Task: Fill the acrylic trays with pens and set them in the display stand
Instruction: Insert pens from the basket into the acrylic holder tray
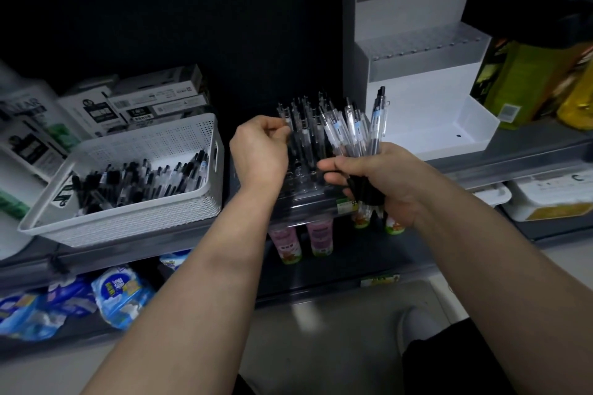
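Note:
A clear acrylic tray [305,199] rests on the shelf edge between my hands, with several clear pens [303,119] standing upright in its holes. My left hand [260,151] pinches the top of one pen at the tray's left side. My right hand [382,179] grips a fanned bundle of clear pens with black grips [353,131] just right of the tray. A white perforated basket [134,215] at the left holds many loose pens [141,183]. The white tiered display stand [417,74] rises behind at the right, its steps bare.
Boxes of stationery [154,96] stand behind the basket. Yellow-green packages [529,80] sit right of the stand. A white tub [552,199] is at the far right. On the lower shelf are small cups [317,237] and blue packets [122,295].

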